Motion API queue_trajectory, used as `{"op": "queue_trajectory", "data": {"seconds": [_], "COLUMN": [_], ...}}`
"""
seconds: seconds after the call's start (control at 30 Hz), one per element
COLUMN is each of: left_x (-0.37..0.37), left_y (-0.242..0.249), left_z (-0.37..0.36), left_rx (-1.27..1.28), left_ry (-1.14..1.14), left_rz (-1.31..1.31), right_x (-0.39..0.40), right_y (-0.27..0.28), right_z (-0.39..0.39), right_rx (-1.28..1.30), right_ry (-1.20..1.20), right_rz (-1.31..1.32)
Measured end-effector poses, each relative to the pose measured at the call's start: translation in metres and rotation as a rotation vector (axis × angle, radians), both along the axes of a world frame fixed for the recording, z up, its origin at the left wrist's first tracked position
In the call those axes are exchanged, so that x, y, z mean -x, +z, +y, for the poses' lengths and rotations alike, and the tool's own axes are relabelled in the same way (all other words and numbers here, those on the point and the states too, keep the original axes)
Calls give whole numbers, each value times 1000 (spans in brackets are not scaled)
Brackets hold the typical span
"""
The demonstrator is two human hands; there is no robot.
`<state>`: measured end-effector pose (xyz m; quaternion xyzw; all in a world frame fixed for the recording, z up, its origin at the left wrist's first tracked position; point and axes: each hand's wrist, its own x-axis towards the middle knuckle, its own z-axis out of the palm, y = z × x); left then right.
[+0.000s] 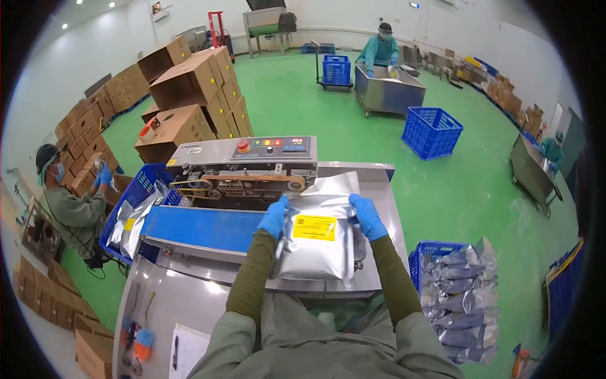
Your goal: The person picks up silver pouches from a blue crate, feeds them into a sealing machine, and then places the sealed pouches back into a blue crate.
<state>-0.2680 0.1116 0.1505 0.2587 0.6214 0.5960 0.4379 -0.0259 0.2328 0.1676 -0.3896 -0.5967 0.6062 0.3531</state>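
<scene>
A filled silver foil bag (315,252) with a yellow label (314,228) lies at the front of the sealing machine (246,161), its flat top edge raised toward the back. My left hand (273,216), in a blue glove, grips the bag's upper left side. On the opposite side, my gloved right hand (368,216) is closed on the upper right edge. The machine's blue conveyor belt (196,228) runs to the left of the bag, below the rollers and the control panel (271,148). Part of the steel tabletop under the bag is hidden.
At right stands a blue crate (415,268) packed with silver bags (464,297). Another blue crate (113,230) with bags sits past the belt, near a co-worker (72,202). Cardboard boxes (189,82) are stacked behind the machine. Two more people work at steel carts (388,95).
</scene>
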Motion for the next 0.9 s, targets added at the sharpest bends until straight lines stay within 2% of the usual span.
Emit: {"op": "queue_trajectory", "data": {"seconds": [0.07, 0.1, 0.13, 0.17, 0.2, 0.23, 0.27, 0.3, 0.33, 0.37, 0.4, 0.43, 0.5, 0.57, 0.6, 0.63, 0.67, 0.7, 0.73, 0.77, 0.8, 0.83, 0.87, 0.9], "left_x": [35, 22, 32, 32, 16, -28, -82, -135, -148, -157, -169, -182, -238, -282, -273, -242, -227, -211, -204, -197, -186, -175, -167, -175], "left_y": [-22, 9, 7, 16, 38, 69, 89, 112, 91, 73, 69, 65, 68, 69, 55, 31, 22, 13, 20, 27, 28, 29, 26, 26], "left_z": [-11, -31, -41, -56, -64, -69, -77, -88, -82, -80, -74, -68, -56, -38, -31, -26, -25, -23, -29, -34, -34, -33, -30, -23], "left_rx": [3, 165, 137, 4, -163, -353, -565, -707, -610, -515, -476, -436, -337, -202, -209, -240, -272, -333, -332, -345, -300, -257, -206, -232], "left_ry": [-50, 99, 85, 72, 68, 56, 20, -11, -44, -52, -52, -49, -212, -385, -383, -398, -327, -240, -161, -75, -54, -30, 5, 72], "left_rz": [90, 150, 390, 592, 586, 414, 192, 32, 257, 492, 614, 735, 1384, 2023, 2026, 1546, 1265, 983, 824, 664, 592, 520, 607, 590], "right_x": [11, 8, -1, -14, -32, -52, -58, -58, -55, -54, -54, -65, -95, -168, -211, -255, -297, -343, -381, -430, -466, -498, -515, -530], "right_y": [-8, -5, -1, -2, 6, 13, -12, -30, -45, -49, -39, -20, 8, 16, 13, 8, -6, -46, -15, -57, -75, -93, -92, -97], "right_z": [-9, -19, -30, -45, -64, -83, -89, -100, -111, -125, -134, -136, -146, -112, -98, -81, -56, -19, -19, 23, 50, 75, 91, 106], "right_rx": [92, -13, -108, -7, 151, 302, 238, 311, 377, 566, 743, 733, 570, 636, 356, 81, 41, -173, -195, -181, -160, -94, -19, -19], "right_ry": [95, 215, 307, 247, 154, 46, -8, -40, -35, 84, 221, 225, 166, 222, 110, 4, -275, -483, -675, -876, -963, -1012, -1051, -1044], "right_rz": [101, 19, -67, 98, 155, 224, 272, 406, 540, 717, 891, 895, 1235, 1344, 1105, 859, 536, 176, 82, -367, -613, -733, -855, -848]}}
